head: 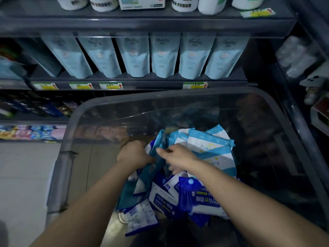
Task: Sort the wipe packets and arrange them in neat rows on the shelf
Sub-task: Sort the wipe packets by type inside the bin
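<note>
A clear plastic bin holds a heap of wipe packets. Dark blue and white packets lie at the near side, light blue striped packets at the far right. Both my hands reach into the bin. My left hand grips the top of several upright light blue packets. My right hand presses against the same bunch from the right, thumb on top, its fingers curled down behind the packets. The shelf above the bin carries a row of pale blue pouches.
White bottles and a box stand on the top shelf. Yellow-green price tags line the shelf edge. Colourful goods fill lower shelves at the left. More stock sits at the right. Grey floor shows at the left.
</note>
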Demonstrator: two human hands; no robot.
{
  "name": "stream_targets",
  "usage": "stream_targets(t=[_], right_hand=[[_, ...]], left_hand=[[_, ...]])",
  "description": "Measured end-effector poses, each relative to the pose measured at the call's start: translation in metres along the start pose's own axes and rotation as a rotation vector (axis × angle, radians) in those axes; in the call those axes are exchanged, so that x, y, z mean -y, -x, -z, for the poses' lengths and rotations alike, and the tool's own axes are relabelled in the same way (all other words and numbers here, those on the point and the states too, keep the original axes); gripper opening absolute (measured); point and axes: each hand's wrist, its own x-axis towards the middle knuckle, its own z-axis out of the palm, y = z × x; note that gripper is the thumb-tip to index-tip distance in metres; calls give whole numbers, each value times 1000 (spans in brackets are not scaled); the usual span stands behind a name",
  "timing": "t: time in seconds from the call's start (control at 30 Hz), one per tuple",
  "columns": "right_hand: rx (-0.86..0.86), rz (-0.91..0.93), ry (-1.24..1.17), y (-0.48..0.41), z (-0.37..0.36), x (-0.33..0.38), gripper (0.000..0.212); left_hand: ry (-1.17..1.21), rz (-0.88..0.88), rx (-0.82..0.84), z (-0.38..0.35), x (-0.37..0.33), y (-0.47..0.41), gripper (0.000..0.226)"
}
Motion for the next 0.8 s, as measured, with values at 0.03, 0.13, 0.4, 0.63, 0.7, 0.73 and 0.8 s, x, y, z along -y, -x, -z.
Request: stream_targets(t=[0.03, 0.13, 0.4, 0.63, 0.7, 0.73, 0.8], right_hand=[[83, -96, -198, 0, -3, 4, 66], [127, -230, -530, -5, -10, 12, 93], [18, -54, -554, -3, -8, 14, 56], [-98, -28, -735, -15, -4, 20, 24], [-76, -49, -760, -16, -6, 23, 26], [-65, -53, -779, -16, -9, 25, 25], [-43, -72, -820, -14, -17, 31, 26]], left_hand=[[-6, -37, -39, 4, -5, 7, 35], [-35, -127, -117, 10, -17, 33, 33], [27, -50, 53, 37, -8, 50, 32], [-230, 3, -101, 71, 16, 66, 40], [-182, 9, -169, 80, 17, 70, 40], [-162, 9, -190, 84, 16, 73, 40], [-113, 6, -229, 91, 14, 79, 36]])
